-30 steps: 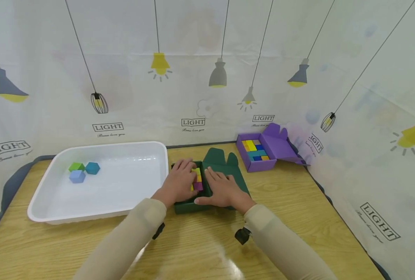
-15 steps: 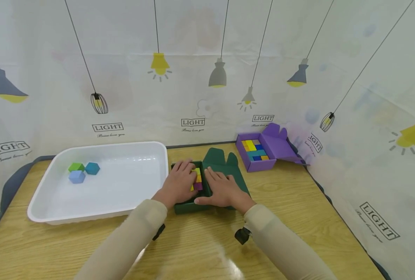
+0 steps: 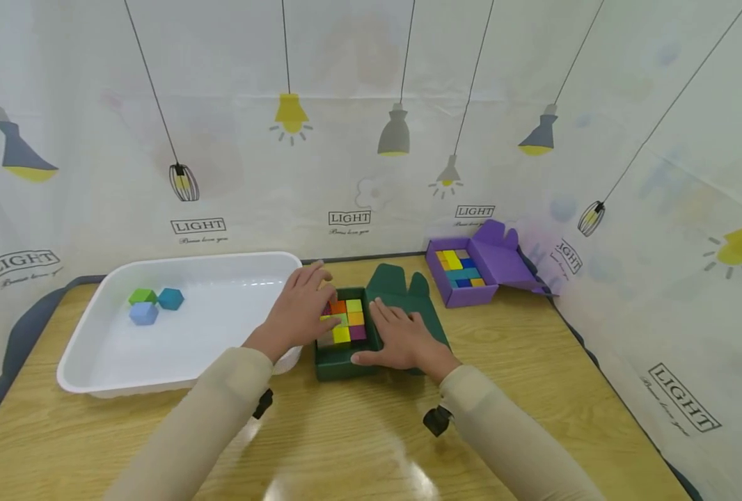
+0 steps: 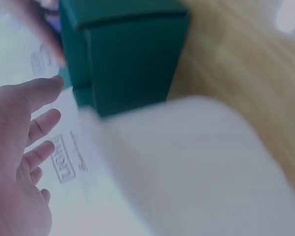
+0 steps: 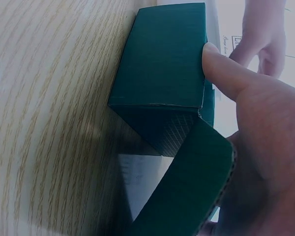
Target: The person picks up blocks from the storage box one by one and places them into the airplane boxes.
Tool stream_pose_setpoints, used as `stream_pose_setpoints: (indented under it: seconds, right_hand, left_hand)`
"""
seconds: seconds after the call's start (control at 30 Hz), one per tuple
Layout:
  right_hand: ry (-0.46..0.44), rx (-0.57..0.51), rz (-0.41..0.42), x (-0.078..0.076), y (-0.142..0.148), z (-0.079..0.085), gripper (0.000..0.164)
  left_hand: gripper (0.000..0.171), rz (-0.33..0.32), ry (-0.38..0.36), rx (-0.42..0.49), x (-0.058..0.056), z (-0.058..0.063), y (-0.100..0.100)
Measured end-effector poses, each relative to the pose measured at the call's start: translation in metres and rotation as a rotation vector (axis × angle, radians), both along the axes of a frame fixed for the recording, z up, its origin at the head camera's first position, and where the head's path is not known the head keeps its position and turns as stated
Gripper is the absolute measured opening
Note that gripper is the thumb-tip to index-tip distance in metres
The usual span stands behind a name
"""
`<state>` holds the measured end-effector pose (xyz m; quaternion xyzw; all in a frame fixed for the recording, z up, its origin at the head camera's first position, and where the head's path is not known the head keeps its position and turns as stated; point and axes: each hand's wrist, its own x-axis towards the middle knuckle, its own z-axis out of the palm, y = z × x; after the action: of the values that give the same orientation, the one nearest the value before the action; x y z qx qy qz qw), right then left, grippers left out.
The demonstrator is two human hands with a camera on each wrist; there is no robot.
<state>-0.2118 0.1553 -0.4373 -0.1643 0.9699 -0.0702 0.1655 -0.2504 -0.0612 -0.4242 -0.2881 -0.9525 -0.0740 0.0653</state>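
A dark green cardboard box (image 3: 346, 365) stands with its lid folded back to the right. Inside sit several coloured cubes (image 3: 355, 319) in red, orange, yellow, lime and purple. My left hand (image 3: 298, 306) hovers over the box's left wall and the tray's right rim, fingers relaxed with nothing held. From below, the left wrist view also shows this left hand (image 4: 19, 147) apart from the box. My right hand (image 3: 402, 337) rests on the box's right side by the lid. Its thumb (image 5: 223, 69) touches the front wall's top edge; the other fingers lie extended, partly hidden.
A white tray (image 3: 233, 327) at the left holds a green cube (image 3: 143, 296), a teal cube (image 3: 170, 299) and a light blue cube (image 3: 143, 313). At the back right stands an open purple box (image 3: 471, 296) with several coloured blocks. A printed curtain surrounds the wooden table.
My left hand has lifted out of the green box and moved left, uncovering the cubes in it. My right hand stays on the box. The head view has shifted slightly.
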Motion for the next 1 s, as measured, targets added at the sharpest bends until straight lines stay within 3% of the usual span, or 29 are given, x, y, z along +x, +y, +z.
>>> stream_pose_setpoints:
  seconds: [0.23,0.73,1.0]
  right_hand:
    - [-0.001,-0.025,0.0,0.002,0.002,0.0,0.107]
    - [0.015,-0.037,0.006,0.003,0.005,0.003,0.105]
    - [0.011,-0.037,0.017,0.003,0.004,0.001,0.106]
  left_hand:
    - [0.03,0.082,0.006,0.03,-0.008,0.009,-0.04]
    - [0.026,0.333,-0.063,0.05,-0.007,0.017,-0.178]
    - [0.033,0.44,-0.063,-0.006,-0.004,0.007,-0.235]
